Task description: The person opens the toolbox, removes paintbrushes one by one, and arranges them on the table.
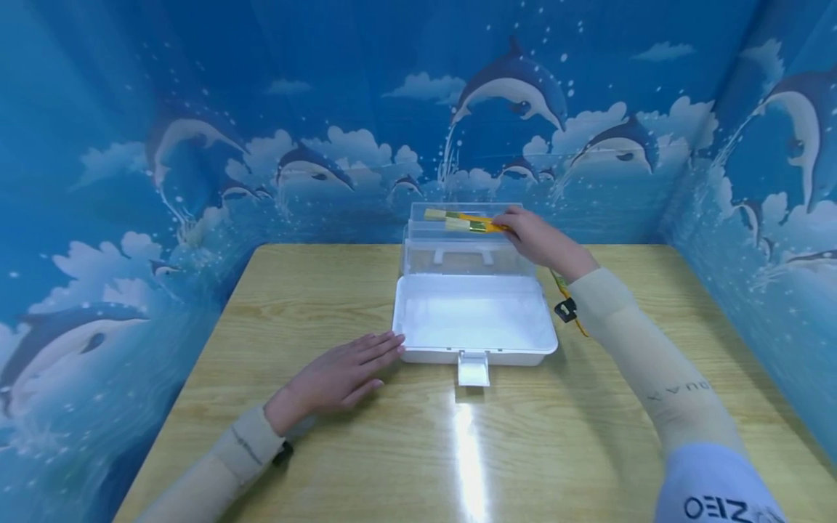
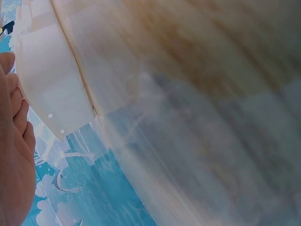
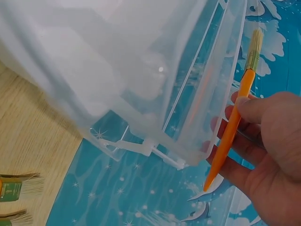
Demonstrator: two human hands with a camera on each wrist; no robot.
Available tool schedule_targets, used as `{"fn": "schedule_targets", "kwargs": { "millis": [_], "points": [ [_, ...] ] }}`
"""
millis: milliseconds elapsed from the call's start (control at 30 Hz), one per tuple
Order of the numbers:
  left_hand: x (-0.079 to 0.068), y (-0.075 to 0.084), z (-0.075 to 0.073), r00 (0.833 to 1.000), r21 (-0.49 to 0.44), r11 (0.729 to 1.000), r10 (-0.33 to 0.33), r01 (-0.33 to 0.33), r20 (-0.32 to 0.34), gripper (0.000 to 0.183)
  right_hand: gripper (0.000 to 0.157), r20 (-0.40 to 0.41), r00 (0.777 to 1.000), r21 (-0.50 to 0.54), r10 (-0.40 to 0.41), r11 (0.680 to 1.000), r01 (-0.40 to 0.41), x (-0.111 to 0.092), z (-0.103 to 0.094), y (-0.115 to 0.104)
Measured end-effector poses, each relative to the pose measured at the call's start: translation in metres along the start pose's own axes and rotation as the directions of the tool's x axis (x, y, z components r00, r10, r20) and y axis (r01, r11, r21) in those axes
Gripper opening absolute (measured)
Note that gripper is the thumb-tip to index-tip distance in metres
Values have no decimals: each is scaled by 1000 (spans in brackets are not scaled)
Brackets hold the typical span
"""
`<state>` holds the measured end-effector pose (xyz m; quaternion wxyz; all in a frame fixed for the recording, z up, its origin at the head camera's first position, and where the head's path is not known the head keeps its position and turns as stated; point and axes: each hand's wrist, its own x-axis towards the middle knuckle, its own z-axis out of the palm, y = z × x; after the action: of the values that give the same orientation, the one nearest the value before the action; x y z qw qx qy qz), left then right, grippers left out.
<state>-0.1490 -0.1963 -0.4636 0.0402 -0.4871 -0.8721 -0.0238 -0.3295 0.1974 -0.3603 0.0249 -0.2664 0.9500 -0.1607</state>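
An orange paintbrush (image 3: 237, 113) with pale bristles and a green-gold ferrule is pinched between the thumb and fingers of my right hand (image 1: 532, 236). It is held beside the raised clear lid part (image 3: 225, 89) of a white plastic box (image 1: 476, 357). In the head view a second brush shape (image 1: 433, 214) shows just behind the first; I cannot tell whether it is a reflection in the clear plastic. My left hand (image 1: 346, 370) lies with fingers extended, fingertips at the box's front left corner. In the left wrist view, that hand (image 2: 16, 141) appears at the left edge.
The box stands on a wood-grain table (image 1: 314, 290), its white latch (image 1: 474, 370) hanging down in front. More paintbrushes (image 3: 11, 188) lie right of the box, partly hidden by the right arm in the head view. A blue dolphin-print cloth (image 1: 366, 87) surrounds the table's back and sides.
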Motion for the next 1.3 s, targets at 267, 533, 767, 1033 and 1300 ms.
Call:
{"fn": "schedule_targets", "kwargs": {
  "millis": [267,533,767,1033,1300],
  "points": [
    [1,1,-1,1000,5,1000,9,-9,-16,60,34,-13,1000,-1,2,1000,-2,-12,-3,4],
    [1,1,-1,1000,-13,1000,-6,6,-1,60,34,-31,1000,-7,0,1000,0,-23,-6,8],
    [1,1,-1,1000,-21,1000,-13,13,8,60,34,-40,999,3,15,1000,-15,-33,-9,11],
    [1,2,-2,1000,-15,1000,0,0,-14,60,36,-81,996,30,35,999,-33,-43,-8,19],
    [1,2,-2,1000,-19,1000,-2,1,-15,59,37,-112,991,48,78,996,-73,-56,-8,22]
  ]
}}
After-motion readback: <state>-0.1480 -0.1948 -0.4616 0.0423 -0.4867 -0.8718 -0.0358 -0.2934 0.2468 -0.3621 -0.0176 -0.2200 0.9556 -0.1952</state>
